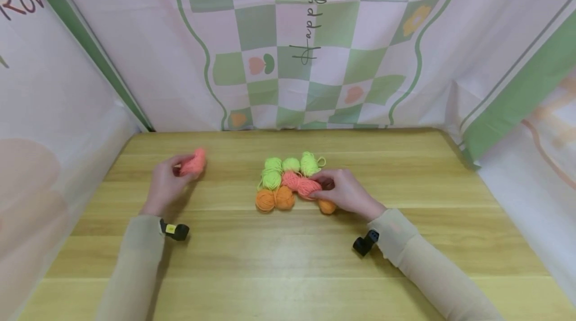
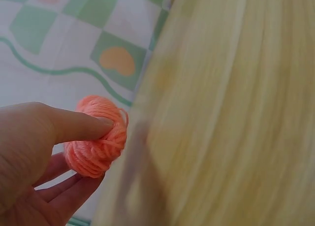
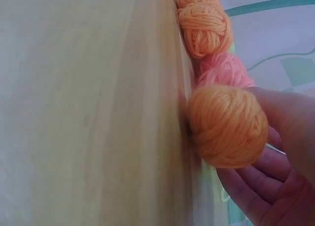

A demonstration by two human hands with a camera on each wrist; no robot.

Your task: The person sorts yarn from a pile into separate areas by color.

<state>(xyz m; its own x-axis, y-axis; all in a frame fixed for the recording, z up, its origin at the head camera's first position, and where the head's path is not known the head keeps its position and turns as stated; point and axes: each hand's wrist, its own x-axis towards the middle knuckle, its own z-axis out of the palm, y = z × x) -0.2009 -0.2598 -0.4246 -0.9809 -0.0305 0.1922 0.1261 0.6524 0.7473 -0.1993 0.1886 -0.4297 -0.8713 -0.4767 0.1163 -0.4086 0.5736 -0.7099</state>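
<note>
While the head view shows the left hand point(image 1: 167, 181) only from above, pinching a coral yarn skein point(image 1: 196, 162) over the bench's point(image 1: 252, 266) left side, the left wrist view shows the thumb pressed on its windings, fingers beneath, and a loose strand at its edge. Well apart, the right hand point(image 1: 348, 191) has thumb and bent fingers pinching the right end of a two-lobed pink yarn skein point(image 1: 308, 188); the head view shows this, but in the right wrist view an orange yarn ball point(image 3: 229, 126) hides the fingertips. From above, the hand partly covers that ball; the wrist view gives its rounded side. Behind the pink skein sit lime-green yarn skeins point(image 1: 272, 175), the rightmost with a loop sticking out, and at its front left lies a two-lobed orange yarn skein point(image 1: 284, 198).
</note>
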